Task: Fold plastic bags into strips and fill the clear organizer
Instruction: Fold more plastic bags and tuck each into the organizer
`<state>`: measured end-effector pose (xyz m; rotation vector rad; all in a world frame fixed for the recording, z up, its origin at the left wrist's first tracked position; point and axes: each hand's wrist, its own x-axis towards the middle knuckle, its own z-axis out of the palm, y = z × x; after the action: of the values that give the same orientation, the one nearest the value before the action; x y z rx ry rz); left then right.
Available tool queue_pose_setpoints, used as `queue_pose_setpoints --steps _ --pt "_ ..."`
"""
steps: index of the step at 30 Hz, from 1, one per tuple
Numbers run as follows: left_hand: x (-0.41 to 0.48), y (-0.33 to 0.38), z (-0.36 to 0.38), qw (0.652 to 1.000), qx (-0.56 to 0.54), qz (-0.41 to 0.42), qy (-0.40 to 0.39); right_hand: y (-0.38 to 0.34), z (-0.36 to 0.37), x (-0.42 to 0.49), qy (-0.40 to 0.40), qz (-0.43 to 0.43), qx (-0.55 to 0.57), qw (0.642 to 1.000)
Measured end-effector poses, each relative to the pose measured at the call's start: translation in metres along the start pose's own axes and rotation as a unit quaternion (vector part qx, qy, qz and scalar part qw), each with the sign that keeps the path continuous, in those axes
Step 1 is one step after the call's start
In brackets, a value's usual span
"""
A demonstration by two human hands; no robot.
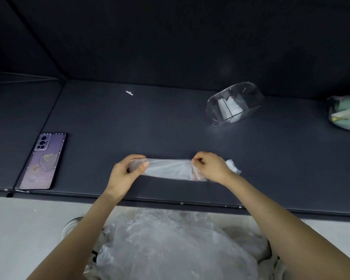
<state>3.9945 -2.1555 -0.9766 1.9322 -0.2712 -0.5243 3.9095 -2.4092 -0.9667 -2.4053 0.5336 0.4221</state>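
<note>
A clear plastic bag [168, 168] lies as a long narrow strip on the dark table near its front edge. My left hand [125, 172] pinches its left end, thumb on top. My right hand [210, 167] grips it near the right end, and a crumpled tail of the bag sticks out past that wrist. The clear organizer [233, 105] stands farther back to the right, divided into compartments, with folded white bags inside the middle ones.
A purple phone [43, 161] lies at the table's left front. A bag with greenish contents [346, 113] rests at the far right edge. A small white scrap [129, 93] lies at the back. A heap of clear plastic bags [170, 245] sits below the table in front of me.
</note>
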Motion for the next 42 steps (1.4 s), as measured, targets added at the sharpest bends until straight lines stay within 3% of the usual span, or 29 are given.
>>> queue_pose_setpoints --steps 7,11,12,14,16,18,20,23,31,33,35,36,38,40,42 --pt "0.001 -0.005 0.013 0.98 0.136 -0.012 0.143 -0.001 0.001 0.006 -0.008 0.015 -0.014 1.0" --pt "-0.002 0.006 0.015 0.972 0.108 -0.079 0.193 -0.002 0.001 0.005 -0.005 0.015 -0.015 1.0" --pt "-0.004 0.009 0.015 0.964 0.126 -0.051 0.23 -0.002 0.001 0.005 -0.005 0.016 -0.016 1.0" --pt "-0.01 0.013 0.018 0.922 0.246 0.082 0.287 -0.003 0.001 0.005 -0.004 0.015 -0.019 1.0" --pt "-0.014 0.013 0.028 0.877 0.358 0.236 0.217 -0.003 0.001 0.005 -0.005 0.016 -0.021 1.0" --pt "-0.013 0.008 0.042 0.85 0.428 0.293 0.095 -0.004 0.0 0.006 -0.008 0.02 -0.023 1.0" --pt "-0.01 -0.004 0.051 0.85 0.476 0.223 0.03 -0.005 0.0 0.005 -0.011 0.023 -0.027 0.999" --pt "-0.006 -0.017 0.055 0.862 0.491 0.125 0.005 -0.006 -0.001 0.005 -0.013 0.026 -0.022 0.999" --pt "-0.004 -0.023 0.06 0.861 0.497 0.104 0.02 -0.008 -0.002 0.005 0.015 0.051 0.015 0.998" --pt "-0.004 -0.022 0.06 0.862 0.495 0.106 0.02 -0.01 -0.002 -0.004 0.126 0.054 -0.049 0.989" --pt "-0.004 -0.023 0.06 0.862 0.495 0.107 0.022 -0.015 0.008 -0.017 0.316 -0.017 -0.145 0.937" --pt "-0.004 -0.023 0.06 0.863 0.494 0.107 0.021 -0.02 0.017 -0.022 0.358 -0.069 -0.171 0.915" --pt "-0.003 -0.023 0.06 0.866 0.487 0.111 0.022 -0.029 0.045 -0.023 0.307 -0.142 -0.206 0.918" --pt "-0.003 -0.023 0.058 0.868 0.481 0.117 0.022 -0.035 0.068 -0.02 0.206 -0.146 -0.221 0.942" --pt "-0.003 -0.023 0.058 0.869 0.478 0.124 0.021 -0.029 0.076 -0.017 0.154 -0.141 -0.226 0.951"
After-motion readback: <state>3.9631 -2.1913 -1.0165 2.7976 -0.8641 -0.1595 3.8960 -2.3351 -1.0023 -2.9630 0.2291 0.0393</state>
